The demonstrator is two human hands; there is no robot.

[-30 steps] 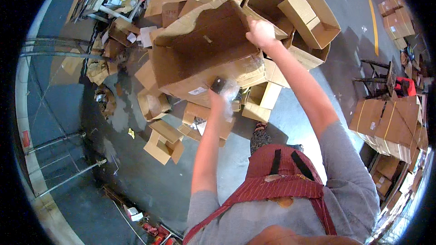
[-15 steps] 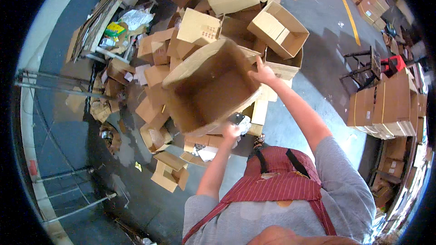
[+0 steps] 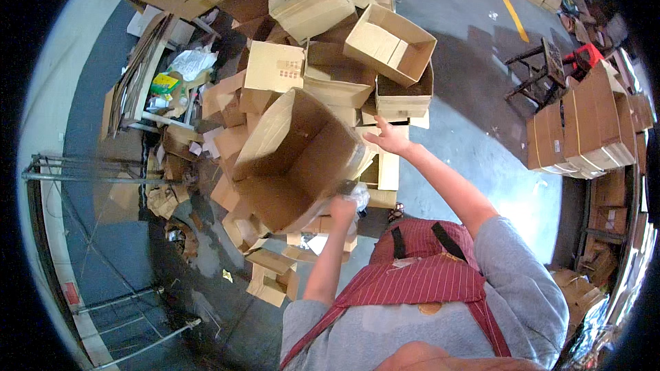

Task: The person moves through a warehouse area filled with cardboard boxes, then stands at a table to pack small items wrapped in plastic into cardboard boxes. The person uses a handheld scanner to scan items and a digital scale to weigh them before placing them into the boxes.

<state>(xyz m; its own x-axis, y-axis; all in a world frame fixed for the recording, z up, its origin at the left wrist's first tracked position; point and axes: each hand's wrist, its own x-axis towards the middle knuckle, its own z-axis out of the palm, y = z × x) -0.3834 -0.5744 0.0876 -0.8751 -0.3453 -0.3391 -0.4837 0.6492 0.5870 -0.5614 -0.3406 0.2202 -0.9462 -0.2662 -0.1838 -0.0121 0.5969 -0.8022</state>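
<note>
A large empty cardboard box (image 3: 282,189), its opening facing me, is tilted over the pile of cartons in front of me. At its near right edge my left hand (image 3: 342,211) is closed, slightly blurred. A crumpled clear plastic thing with a dark part (image 3: 359,195) sticks out from that hand; its kind cannot be made out. Whether the left fingers also grip the box rim is hidden. My right hand (image 3: 389,139) is just off the box's right side, open with fingers apart and nothing in it.
Several open cartons (image 3: 390,45) are heaped beyond the box. A rack with flattened cardboard (image 3: 141,62) stands at left, above a metal frame (image 3: 89,177). At right are a dark stool (image 3: 540,72) and strapped carton stacks (image 3: 581,127). A small open carton (image 3: 271,282) lies near left.
My right hand has let go of the box rim and opened beside it. The box has turned and shifted slightly left and down, with my left hand still at its near edge.
</note>
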